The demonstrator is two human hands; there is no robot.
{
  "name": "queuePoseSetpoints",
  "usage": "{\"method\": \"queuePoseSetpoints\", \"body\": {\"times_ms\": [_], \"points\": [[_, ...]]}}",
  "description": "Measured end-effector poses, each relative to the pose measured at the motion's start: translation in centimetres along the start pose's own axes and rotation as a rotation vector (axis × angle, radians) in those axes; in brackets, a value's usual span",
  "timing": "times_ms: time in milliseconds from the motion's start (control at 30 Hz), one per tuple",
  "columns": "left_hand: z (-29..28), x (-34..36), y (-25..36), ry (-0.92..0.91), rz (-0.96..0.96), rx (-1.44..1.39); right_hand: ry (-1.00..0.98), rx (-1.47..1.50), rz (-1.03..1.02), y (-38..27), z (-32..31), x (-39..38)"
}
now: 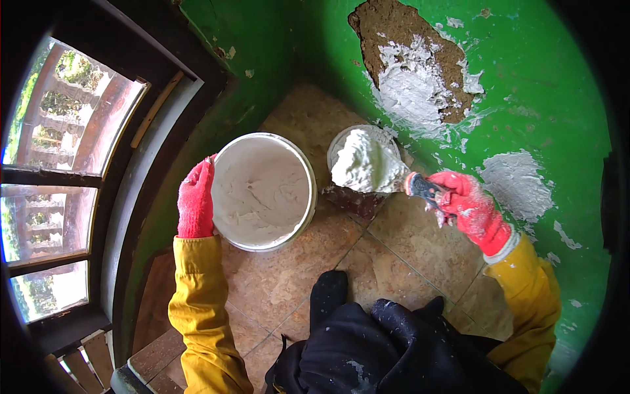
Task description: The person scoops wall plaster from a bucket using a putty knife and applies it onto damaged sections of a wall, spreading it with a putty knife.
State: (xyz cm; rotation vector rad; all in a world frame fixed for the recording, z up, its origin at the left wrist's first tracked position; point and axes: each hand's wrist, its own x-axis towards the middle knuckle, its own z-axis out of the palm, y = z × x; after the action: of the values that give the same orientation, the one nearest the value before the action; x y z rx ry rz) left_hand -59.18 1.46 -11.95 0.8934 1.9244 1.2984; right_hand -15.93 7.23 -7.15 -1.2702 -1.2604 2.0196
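Observation:
My left hand [196, 200], in a red glove, is closed over the left rim of a large white bucket [311, 207]. Inside the bucket is off-white, smeared putty [266, 187]. In my right hand [471, 209], also red-gloved and spattered white, is the dark handle of a putty knife [425, 188]. Its blade points left and is hidden under a thick lump of white putty [367, 164]. Below that lump, a smaller white container [336, 143] is partly covered from sight.
The green wall [525, 65] at the right carries a bare brown hole [387, 23] partly filled with white putty, and another white patch [517, 186] lower down. Dark-framed windows [49, 174] stand at the left. Brown tiles [394, 256] cover the floor under the bucket.

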Motion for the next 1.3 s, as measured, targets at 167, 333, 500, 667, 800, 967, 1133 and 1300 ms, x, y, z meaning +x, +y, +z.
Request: {"method": "queuePoseSetpoints", "body": {"times_ms": [167, 333, 500, 667, 800, 967, 1133, 1300], "points": [[4.1, -9.2, 3.3, 0.173, 0.533, 0.040, 0.086, -0.070, 0.124, -0.4, -3.5, -1.7], [12.3, -17.9, -1.8, -0.503, -0.613, -0.625, 0.118, 0.034, 0.081, 1.2, -3.2, -1.0], [18.7, -16.7, -7.0, -0.154, -0.587, -0.638, 0.083, -0.022, 0.112, 2.1, -4.1, -0.2], [21.7, -13.0, -9.2, -0.104, -0.804, -0.533, 0.085, 0.036, 0.139, 2.4, -5.1, -1.0], [22.9, -12.6, -12.6, -0.034, -0.633, -0.399, 0.069, 0.069, 0.105, 3.0, -5.4, -2.4], [22.8, -12.9, -8.3, -0.094, -0.709, -0.653, 0.201, -0.032, 0.032, 5.5, -6.6, -3.7], [20.6, -13.7, -5.6, -0.233, -0.552, -0.884, 0.222, -0.025, -0.165, 5.9, -6.5, -3.3], [18.9, -14.0, -0.2, -0.298, -0.626, -0.870, 0.361, -0.179, -0.400, 6.4, -6.0, -2.6]]}}
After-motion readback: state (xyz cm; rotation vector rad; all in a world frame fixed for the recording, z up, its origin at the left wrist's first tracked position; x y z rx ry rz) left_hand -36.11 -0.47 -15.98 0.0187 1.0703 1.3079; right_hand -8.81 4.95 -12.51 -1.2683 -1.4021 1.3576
